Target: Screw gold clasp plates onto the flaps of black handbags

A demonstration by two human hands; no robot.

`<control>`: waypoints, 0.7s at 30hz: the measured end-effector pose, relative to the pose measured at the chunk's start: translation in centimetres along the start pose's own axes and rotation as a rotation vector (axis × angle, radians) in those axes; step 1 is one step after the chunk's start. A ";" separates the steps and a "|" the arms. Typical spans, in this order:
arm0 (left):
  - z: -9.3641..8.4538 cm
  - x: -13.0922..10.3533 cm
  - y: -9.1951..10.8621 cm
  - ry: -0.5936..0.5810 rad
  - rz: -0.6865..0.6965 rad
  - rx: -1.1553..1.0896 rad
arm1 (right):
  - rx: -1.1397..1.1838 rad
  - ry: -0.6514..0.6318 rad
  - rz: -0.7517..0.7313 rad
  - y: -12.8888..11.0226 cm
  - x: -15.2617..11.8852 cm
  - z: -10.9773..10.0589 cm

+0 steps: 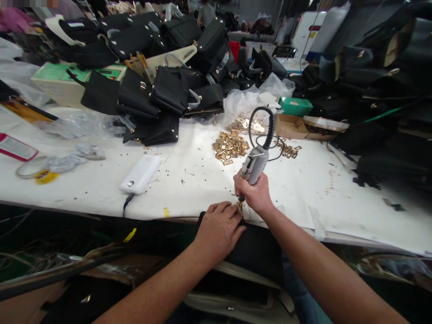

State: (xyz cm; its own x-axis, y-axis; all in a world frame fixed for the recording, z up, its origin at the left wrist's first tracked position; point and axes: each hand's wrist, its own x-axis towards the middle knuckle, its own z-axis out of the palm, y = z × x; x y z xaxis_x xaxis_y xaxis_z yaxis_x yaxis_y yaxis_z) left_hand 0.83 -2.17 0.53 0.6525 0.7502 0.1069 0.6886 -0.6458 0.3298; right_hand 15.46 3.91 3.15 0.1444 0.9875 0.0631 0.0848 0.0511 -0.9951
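My right hand (254, 191) is closed around a grey electric screwdriver (255, 162), tip down, with a black coiled cord rising from its top. Its bit points at a small gold metal clasp (240, 205) by the table's front edge. Flat on a black bag (258, 245) lies my left hand (221, 227), fingers stretched out and thumb apart, the fingertips close beside the clasp. Part of the bag is under that hand, and its pale lining shows below, over my lap. Whether the bit touches a screw is too small to tell.
A heap of gold metal plates (230, 146) lies beyond my hands, with a cardboard box (290, 127) and a green box (295, 106) behind. At left are a white power bank (141, 174) and a tape roll (46, 176). Black handbags (170, 90) pile up at the back.
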 end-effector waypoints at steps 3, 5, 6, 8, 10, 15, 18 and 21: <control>0.0 0.1 0.0 0.007 0.010 0.013 | -0.010 -0.012 0.028 -0.1 0.3 0.2; 0.0 0.1 -0.1 0.031 0.020 0.023 | -0.004 -0.022 0.046 -0.1 0.3 0.3; 0.1 0.1 -0.2 0.050 0.028 0.031 | 0.013 -0.034 0.050 -0.1 0.4 0.3; 0.5 0.1 -0.6 0.091 0.057 0.074 | 0.072 -0.067 0.039 0.0 0.6 0.2; 1.1 0.2 -1.2 0.150 0.115 0.125 | 0.150 -0.105 0.026 0.0 0.9 0.0; 2.3 0.5 -2.6 0.269 0.218 0.185 | 0.302 -0.089 0.043 -1.2 1.1 -1.0; 2.6 0.5 -3.0 0.279 0.230 0.191 | 0.323 0.018 0.013 -2.8 0.8 -2.4; 2.8 0.5 -3.2 0.286 0.237 0.189 | 0.291 0.142 -0.052 -3.6 0.4 -5.6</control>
State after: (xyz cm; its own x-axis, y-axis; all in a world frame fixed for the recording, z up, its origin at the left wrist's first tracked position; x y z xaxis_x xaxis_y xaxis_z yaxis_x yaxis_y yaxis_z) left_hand -0.13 -0.11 -3.07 0.7039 0.5693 0.4247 0.5929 -0.8002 0.0899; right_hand 20.76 3.28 7.21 0.2852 0.9528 0.1043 -0.1866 0.1620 -0.9690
